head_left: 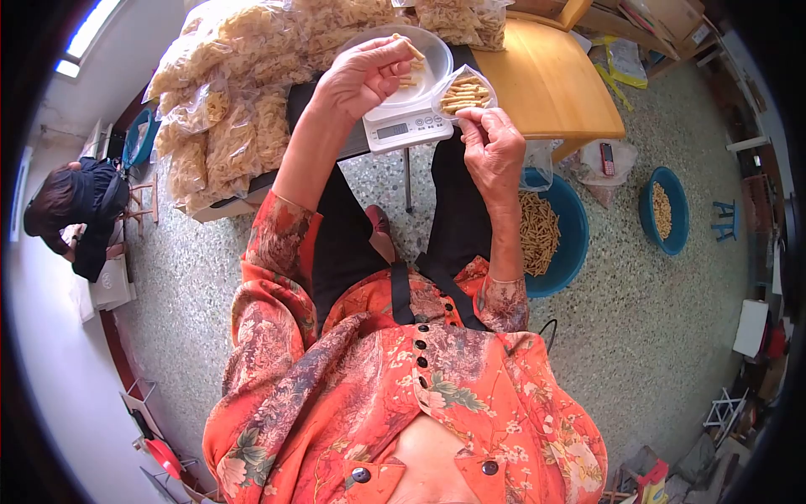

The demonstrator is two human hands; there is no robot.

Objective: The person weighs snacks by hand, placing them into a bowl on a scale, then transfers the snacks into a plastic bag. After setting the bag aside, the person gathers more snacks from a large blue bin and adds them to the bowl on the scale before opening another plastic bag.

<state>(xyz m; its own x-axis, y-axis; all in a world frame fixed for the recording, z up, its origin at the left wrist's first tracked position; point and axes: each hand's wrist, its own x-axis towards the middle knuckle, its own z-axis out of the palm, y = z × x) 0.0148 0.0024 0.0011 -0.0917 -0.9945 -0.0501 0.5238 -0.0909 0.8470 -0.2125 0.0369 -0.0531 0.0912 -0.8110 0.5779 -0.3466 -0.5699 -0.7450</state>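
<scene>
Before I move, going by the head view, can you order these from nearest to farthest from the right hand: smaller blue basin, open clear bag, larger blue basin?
From the right hand:
1. Open clear bag: in its grip, by the scale.
2. Larger blue basin: on the floor, to the right.
3. Smaller blue basin: also floor, farther right.

Window [90, 32] overexposed at ten o'clock; floor [646, 336] softly lit. Wall [75, 395] bowed by lens at eight o'clock; picture corners blacked out.
</scene>
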